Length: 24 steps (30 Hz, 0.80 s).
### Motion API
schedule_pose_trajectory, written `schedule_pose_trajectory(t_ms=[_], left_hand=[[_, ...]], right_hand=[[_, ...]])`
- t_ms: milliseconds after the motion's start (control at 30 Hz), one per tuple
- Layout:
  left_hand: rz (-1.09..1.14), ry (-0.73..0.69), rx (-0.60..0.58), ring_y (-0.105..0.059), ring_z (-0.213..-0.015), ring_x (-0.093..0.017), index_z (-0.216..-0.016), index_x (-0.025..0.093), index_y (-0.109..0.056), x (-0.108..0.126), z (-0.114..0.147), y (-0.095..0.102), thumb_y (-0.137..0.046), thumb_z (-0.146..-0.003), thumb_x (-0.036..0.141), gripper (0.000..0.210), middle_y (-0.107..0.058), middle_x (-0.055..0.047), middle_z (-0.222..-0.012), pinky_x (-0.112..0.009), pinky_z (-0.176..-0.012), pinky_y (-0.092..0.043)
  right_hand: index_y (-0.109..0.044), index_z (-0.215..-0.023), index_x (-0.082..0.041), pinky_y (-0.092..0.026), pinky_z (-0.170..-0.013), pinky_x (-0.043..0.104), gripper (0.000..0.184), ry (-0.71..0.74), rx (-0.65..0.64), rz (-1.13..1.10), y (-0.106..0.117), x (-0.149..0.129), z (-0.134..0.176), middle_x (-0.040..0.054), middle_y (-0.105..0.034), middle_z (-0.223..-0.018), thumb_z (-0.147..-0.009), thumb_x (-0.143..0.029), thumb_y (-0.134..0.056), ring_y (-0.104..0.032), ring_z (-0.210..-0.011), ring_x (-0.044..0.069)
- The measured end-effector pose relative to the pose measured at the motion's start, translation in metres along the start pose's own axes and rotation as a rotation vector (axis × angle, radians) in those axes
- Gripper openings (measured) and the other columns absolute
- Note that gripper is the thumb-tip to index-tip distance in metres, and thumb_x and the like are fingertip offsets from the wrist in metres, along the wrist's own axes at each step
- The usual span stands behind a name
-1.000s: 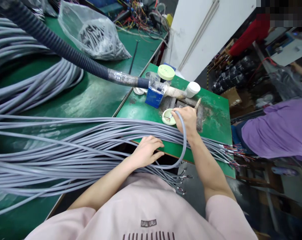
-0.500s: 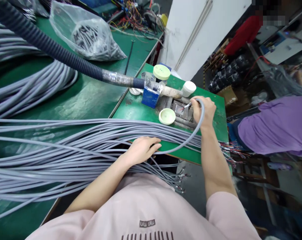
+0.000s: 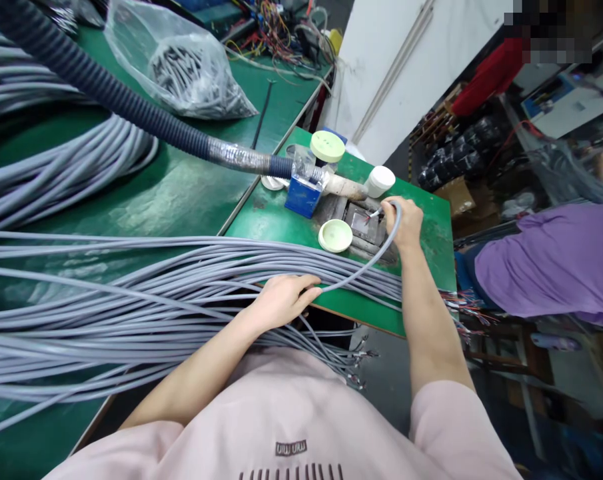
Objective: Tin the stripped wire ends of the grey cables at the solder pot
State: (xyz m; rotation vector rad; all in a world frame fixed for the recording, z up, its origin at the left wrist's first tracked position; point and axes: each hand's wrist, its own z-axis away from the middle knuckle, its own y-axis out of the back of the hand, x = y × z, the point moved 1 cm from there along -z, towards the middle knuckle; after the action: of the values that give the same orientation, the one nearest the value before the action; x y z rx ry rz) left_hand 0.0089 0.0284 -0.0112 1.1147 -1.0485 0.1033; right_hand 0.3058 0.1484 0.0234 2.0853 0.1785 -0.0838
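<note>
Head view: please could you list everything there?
Curved cable: one, grey, centre right
Other cables: many, grey, left and middle
Flat block: one, grey, centre right
Hose: one, dark, upper left
Bag: one, clear, top left
Wires: many, multicoloured, top
Box: one, blue, centre
Lid: one, pale green, behind box
Dish: one, pale green, centre
Container: one, white, centre right
Benches: two, green, left and centre
Co-workers: at least two, red and purple clothing, right
Left hand: one, over cables
Right hand: one, gripping curved cable

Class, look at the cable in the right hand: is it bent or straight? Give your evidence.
Bent: the gray cable arches from the right hand down towards the left hand.
</note>
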Motion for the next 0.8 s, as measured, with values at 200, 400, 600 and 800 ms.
schedule_pose_trajectory(t_ms=[200,400,600,800], left_hand=[[-0.003,-0.007,0.015,-0.067,-0.104,-0.023,-0.120,0.022,-0.063,-0.001,-0.001,-0.001,-0.038,-0.096,0.040,0.038,-0.072,-0.006,-0.110,-0.034,-0.090,-0.050],[0.014,0.000,0.029,-0.067,-0.106,-0.024,-0.120,0.021,-0.063,-0.001,0.000,-0.002,-0.039,-0.096,0.041,0.039,-0.072,-0.007,-0.112,-0.035,-0.091,-0.050],[0.215,-0.014,0.115,-0.066,-0.107,-0.023,-0.113,0.021,-0.067,-0.003,0.000,-0.007,-0.046,-0.093,0.039,0.035,-0.071,-0.006,-0.115,-0.036,-0.094,-0.049],[0.903,-0.020,0.170,-0.070,-0.090,-0.020,-0.109,0.013,-0.069,0.012,-0.005,-0.035,-0.062,-0.084,0.040,0.037,-0.075,-0.010,-0.095,-0.032,-0.087,-0.053]], right_hand=[[-0.071,-0.084,-0.020,-0.041,-0.071,0.030,0.029,0.015,0.006,0.009,-0.014,0.005,0.001,0.0062,-0.073,-0.081,-0.090,-0.036,-0.047,-0.059,-0.075,0.021],[-0.070,-0.081,-0.020,-0.042,-0.072,0.031,0.033,0.017,0.009,-0.025,-0.011,0.003,0.002,0.0059,-0.072,-0.078,-0.090,-0.040,-0.046,-0.059,-0.074,0.020],[-0.070,-0.092,-0.023,-0.048,-0.080,0.036,0.021,0.085,0.170,-0.362,0.057,-0.043,0.045,0.0055,-0.072,-0.090,-0.089,-0.037,-0.055,-0.065,-0.086,0.021],[-0.068,-0.094,-0.029,-0.053,-0.075,0.048,0.017,0.120,0.235,-0.854,0.082,-0.104,0.131,0.0055,-0.073,-0.092,-0.086,-0.040,-0.057,-0.068,-0.084,0.027]])
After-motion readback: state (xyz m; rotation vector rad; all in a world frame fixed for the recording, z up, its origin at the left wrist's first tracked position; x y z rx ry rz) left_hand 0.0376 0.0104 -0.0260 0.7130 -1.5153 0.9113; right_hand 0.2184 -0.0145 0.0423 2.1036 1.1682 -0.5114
